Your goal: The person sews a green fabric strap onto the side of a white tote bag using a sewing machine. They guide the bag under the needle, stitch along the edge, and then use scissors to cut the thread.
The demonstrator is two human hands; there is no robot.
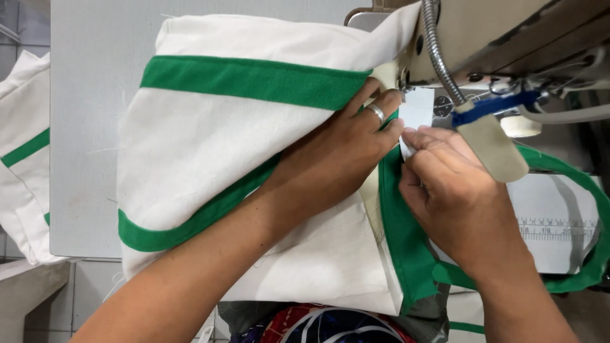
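Head view, looking down at a sewing station. White cloth bag [210, 146] with green trim [254, 79] spread across the pale grey desk [89, 127], bunched up toward the sewing machine [508, 38] at far right. Left hand [337, 159] flat on the cloth, fingers [375, 105] stretched out and together, pressing the fabric down just beside the machine's needle area; silver ring [376, 112] on one finger. Gripping nothing, simply bearing down on the bag. Right hand [454, 197] close against the left, fingers [422, 143] narrowed to a pinch on a small white label [416, 111] at the green edge band [400, 235]. Both hands touching at the fingertips, right at the seam.

Green strap [597, 216] looping off to the right, lying over a white plate with a printed ruler scale [559, 228]. Corrugated metal hose [435, 51] running down the machine's head, a blue-wrapped part [492, 105] and a beige lever [492, 149] hanging just over the right hand. More white cloth with green stripe [22, 159] piled at the far left edge, well apart from the hands. Colourful patterned clothing [318, 324] at the near edge, under the bag's hem.
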